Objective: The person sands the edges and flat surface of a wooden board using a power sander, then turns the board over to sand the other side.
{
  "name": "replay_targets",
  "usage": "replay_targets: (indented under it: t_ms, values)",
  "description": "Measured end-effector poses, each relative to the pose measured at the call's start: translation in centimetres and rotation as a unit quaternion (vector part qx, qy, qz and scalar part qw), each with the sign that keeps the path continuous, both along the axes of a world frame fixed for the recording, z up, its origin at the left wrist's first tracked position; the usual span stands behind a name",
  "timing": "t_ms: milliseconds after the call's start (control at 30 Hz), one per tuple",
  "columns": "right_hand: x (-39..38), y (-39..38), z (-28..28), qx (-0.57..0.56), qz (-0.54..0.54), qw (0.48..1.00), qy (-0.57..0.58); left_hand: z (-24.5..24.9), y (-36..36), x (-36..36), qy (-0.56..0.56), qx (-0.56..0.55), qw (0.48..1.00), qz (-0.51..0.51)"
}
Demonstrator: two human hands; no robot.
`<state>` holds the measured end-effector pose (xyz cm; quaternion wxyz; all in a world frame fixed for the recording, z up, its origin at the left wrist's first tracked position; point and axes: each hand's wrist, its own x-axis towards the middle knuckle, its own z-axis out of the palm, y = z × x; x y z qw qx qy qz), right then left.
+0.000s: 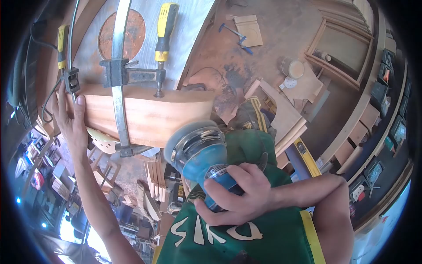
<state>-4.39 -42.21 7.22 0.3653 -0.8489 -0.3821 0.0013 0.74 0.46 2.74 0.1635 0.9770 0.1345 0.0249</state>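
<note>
My right hand (239,193) is wrapped around the blue body of a random orbital sander (200,152). Its round pad is at the right end of a curved wooden workpiece (151,115); whether it touches cannot be told. My left hand (72,121) lies at the workpiece's left end, fingers stretched out and thumb apart. A bar clamp (118,79) with a yellow-and-black handle (165,33) crosses the workpiece and presses on its top edge. Another clamp (71,79) stands close to my left fingertips. A perforated sanding disc or pad (102,141) shows below the wood.
A metal-topped surface (145,13) with a round, dust-covered plate (121,35) lies beyond the workpiece. On the dusty floor are a blue-ended clamp (237,38), a can (292,68) and wooden frames (340,53). A yellow level (307,156) stands right, near shelves with tool cases (380,92).
</note>
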Motion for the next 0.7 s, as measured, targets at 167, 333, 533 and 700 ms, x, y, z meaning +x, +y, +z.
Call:
replay_targets:
  t_ms: [167,333,533,700]
  values:
    - [-0.3,-1.3,-1.4,0.032,-0.017,0.999,0.010,-0.3,0.2,-0.2,-0.006,-0.006,1.000,0.014]
    - [-2.0,-3.6,-4.0,0.082,-0.013,0.996,0.039,0.2,-0.8,0.1,-0.012,0.010,1.000,0.014]
    - [-4.6,-4.0,-8.0,0.141,-0.080,0.986,0.029,-0.4,0.1,0.2,-0.045,0.009,0.999,-0.027]
    - [-4.8,-4.3,-10.0,0.162,-0.094,0.982,0.023,-0.6,0.7,-0.3,-0.047,0.055,0.997,-0.027]
